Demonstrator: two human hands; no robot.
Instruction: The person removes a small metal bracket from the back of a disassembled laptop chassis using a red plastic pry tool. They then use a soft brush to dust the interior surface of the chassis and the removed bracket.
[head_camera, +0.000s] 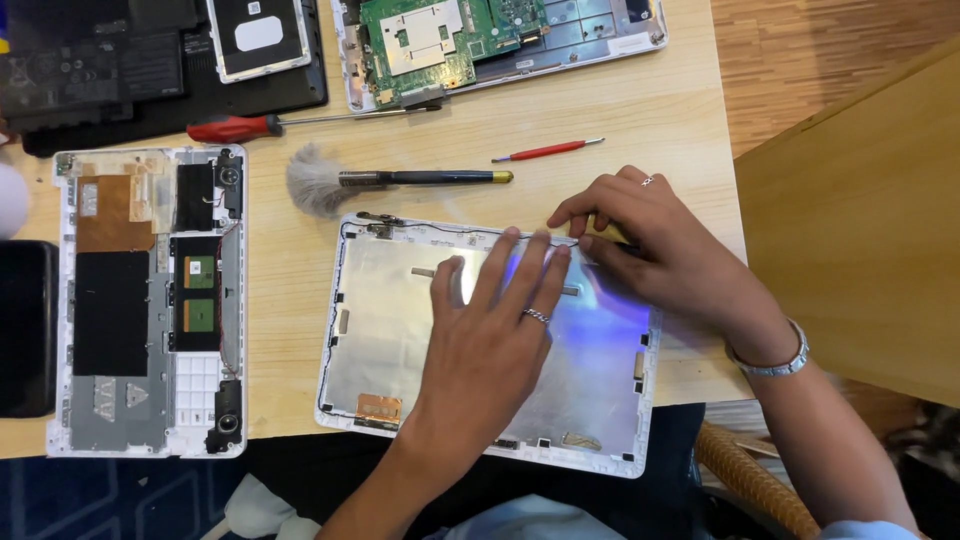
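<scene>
nearby, brush (330, 180) lies beyond lid (390, 330); left hand (495, 330) flat, right hand (650, 245) pinching its edge.

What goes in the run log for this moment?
left hand: flat on silver laptop lid panel | right hand: pinching at panel's top edge | brush, screwdriver: idle on table

You have a single view, from the camera on your head, looking almost straight down and close over the desk (620, 120); your own forearms enter from the bottom edge, and wooden floor shows at the upper right corner
</scene>
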